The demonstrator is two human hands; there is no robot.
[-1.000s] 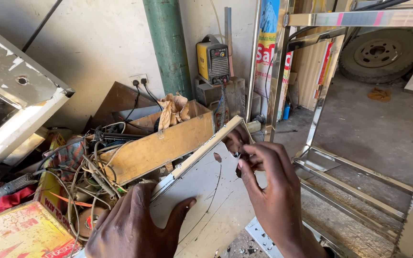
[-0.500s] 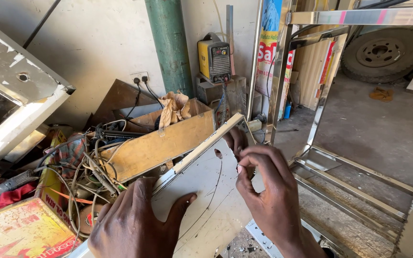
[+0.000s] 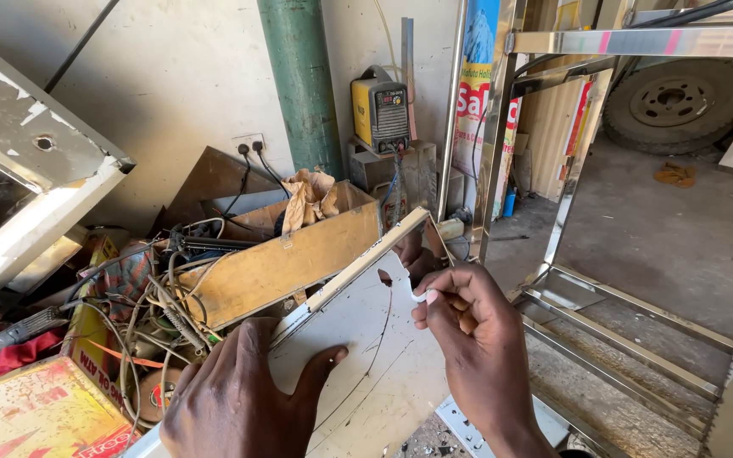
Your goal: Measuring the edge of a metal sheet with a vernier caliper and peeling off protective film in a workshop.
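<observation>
Pale wall (image 3: 171, 76), green pillar (image 3: 303, 85), concrete floor (image 3: 663, 246)

Left hand (image 3: 243, 394): enters from the bottom edge, back of hand facing the camera, palm down and pressed flat.
Left fingers: extended forward and lying together; thumb (image 3: 320, 366) splayed out to the right.
Right hand (image 3: 477, 339): rises from the lower right, back of hand toward the camera, wrist roughly straight.
Right fingers (image 3: 434, 298): curled inward toward the left, tips gathered in a pinch near the thumb.
Spacing: hands apart, right hand set higher than the left.
</observation>
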